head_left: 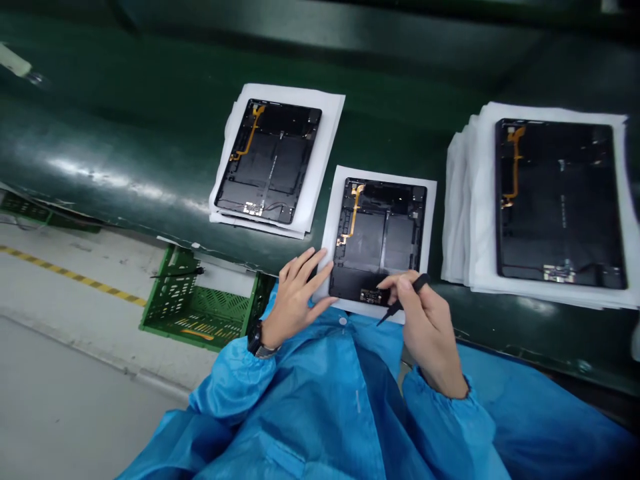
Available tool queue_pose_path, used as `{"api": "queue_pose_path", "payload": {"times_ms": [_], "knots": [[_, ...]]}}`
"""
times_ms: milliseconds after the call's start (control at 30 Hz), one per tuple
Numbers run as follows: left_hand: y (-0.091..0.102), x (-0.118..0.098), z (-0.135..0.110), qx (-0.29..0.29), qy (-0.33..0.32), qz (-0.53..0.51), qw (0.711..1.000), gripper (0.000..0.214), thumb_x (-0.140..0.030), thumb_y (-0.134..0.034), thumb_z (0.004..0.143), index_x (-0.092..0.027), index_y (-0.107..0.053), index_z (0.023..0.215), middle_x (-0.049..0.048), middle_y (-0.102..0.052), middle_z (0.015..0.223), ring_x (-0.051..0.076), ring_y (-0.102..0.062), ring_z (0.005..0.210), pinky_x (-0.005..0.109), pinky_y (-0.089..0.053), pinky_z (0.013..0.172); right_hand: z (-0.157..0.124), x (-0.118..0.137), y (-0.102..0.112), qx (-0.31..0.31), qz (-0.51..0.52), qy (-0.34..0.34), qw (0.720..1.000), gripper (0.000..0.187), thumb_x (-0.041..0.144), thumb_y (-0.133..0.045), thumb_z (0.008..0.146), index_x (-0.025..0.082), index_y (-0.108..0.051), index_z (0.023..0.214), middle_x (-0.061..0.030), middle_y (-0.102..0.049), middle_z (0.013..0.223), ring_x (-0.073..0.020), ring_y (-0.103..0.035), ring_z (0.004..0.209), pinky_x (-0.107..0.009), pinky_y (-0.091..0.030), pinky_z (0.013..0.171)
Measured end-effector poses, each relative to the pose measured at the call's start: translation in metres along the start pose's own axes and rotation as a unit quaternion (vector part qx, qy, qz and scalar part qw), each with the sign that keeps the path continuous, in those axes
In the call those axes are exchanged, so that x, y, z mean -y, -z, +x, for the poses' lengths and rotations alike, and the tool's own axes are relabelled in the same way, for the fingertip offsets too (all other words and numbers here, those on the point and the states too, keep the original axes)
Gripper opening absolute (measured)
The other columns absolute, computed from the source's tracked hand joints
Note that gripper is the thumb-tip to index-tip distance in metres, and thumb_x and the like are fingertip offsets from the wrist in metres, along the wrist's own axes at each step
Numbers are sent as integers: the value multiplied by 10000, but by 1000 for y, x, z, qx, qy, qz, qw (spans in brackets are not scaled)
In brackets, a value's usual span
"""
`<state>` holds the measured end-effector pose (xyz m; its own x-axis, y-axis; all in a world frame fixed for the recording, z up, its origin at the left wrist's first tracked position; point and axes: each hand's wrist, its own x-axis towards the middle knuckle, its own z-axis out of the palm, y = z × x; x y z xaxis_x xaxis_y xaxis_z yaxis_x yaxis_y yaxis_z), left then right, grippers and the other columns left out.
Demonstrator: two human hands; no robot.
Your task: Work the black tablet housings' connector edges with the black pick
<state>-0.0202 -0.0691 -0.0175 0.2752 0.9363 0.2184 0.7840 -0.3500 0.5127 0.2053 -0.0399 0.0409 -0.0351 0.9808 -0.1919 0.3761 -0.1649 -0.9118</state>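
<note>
Carefully, we steady the black tablet casing (380, 240) on its white sheet (429, 227), our left hand (300, 297) spread against the edge to stop sliding, while our right hand (425, 327) pinches a black pick (403, 299) above the label (373, 295); more casings (555, 203) lie alongside on the green belt (100, 127).

Belt: dark green conveyor belt (115, 113), black tablet housing (267, 161) and another (555, 203) on white sheets (457, 213) | Crate: green plastic crate (173, 313) below, thin black tool (177, 273) across it, possibly tweezers | Floor: yellow-black tape line (75, 277)
</note>
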Motion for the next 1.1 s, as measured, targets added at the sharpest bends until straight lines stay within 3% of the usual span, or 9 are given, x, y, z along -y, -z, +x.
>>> {"api": "queue_pose_path", "payload": {"times_ms": [100,200,300,500,1100], "knots": [[0,0,0,1,1,1,1000,582,-429,-647,975,-212,-490,1492,146,-475,1587,299,-351,1525,460,-292,1183,-4,-6,-5,-7,9,9,1000,395,468,-490,1041,209,-709,838,-6,-639,726,-142,-591,674,-265,-464,642],[1,-1,1,0,3,2,1000,583,-427,-651,973,-216,-489,1492,147,-473,1587,299,-351,1524,459,-293,1178,-6,-9,-11,15,30,24,999,229,396,-595,1006,221,-719,923,25,-647,675,-128,-613,606,-247,-490,604],[2,-2,1,4,5,2,1000,582,-423,-656,971,-207,-493,1487,150,-476,1584,298,-352,1523,453,-291,1177,-7,-12,-16,28,21,59,998,122,318,-645,981,230,-718,940,20,-721,763,-136,-694,692,-243,-540,683],[3,-3,3,9,8,-2,1000,581,-418,-657,972,-212,-490,1490,147,-477,1584,295,-355,1523,454,-291,1178,-5,-13,-25,35,-34,137,989,87,246,-643,979,229,-721,946,-1,-775,869,-156,-740,792,-253,-559,766],[3,-3,1,10,12,-3,1000,571,-409,-651,976,-210,-491,1486,140,-465,1595,289,-338,1532,465,-291,1191,-5,-17,-29,19,-13,93,995,86,255,-651,976,250,-734,953,7,-772,868,-165,-742,784,-285,-565,777]]}}
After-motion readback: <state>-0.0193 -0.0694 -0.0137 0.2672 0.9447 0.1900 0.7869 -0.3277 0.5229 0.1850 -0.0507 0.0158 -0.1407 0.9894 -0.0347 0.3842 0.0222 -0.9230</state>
